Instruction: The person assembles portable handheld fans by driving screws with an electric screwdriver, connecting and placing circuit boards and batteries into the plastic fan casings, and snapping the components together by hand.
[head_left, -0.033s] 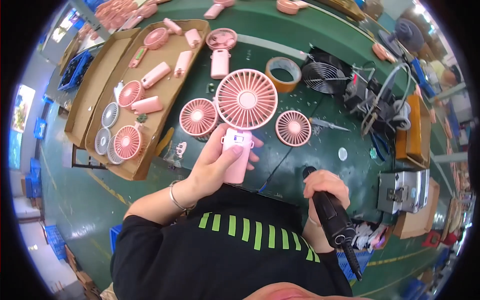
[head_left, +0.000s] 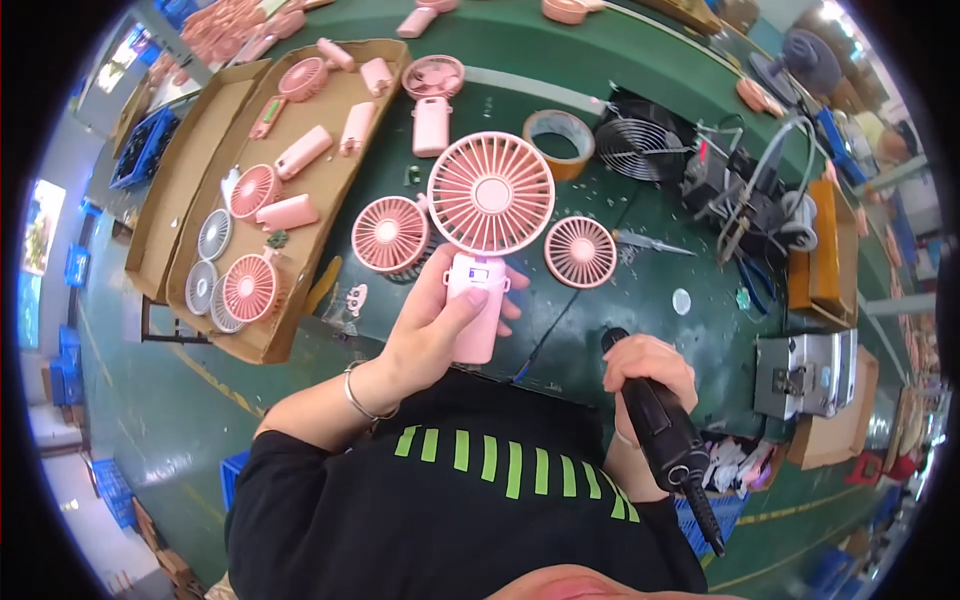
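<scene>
Fan [head_left: 491,196], pink, is held over the near edge of the surface [head_left: 620,290], fingers of the left hand [head_left: 425,328] closed around its handle. The right hand's [head_left: 652,370] fingers wrap a black tool [head_left: 665,430] by that edge. Near the fan lies a pink grille [head_left: 581,251]; leftward, a cardboard tray [head_left: 240,344].

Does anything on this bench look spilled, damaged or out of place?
Two mild oddities. The pink fan beside the far end of the cardboard tray shows bare blades, apparently uncovered in front, unlike the held fan. Pale flecks lie scattered on the green bench near the tape roll, like debris.
</scene>
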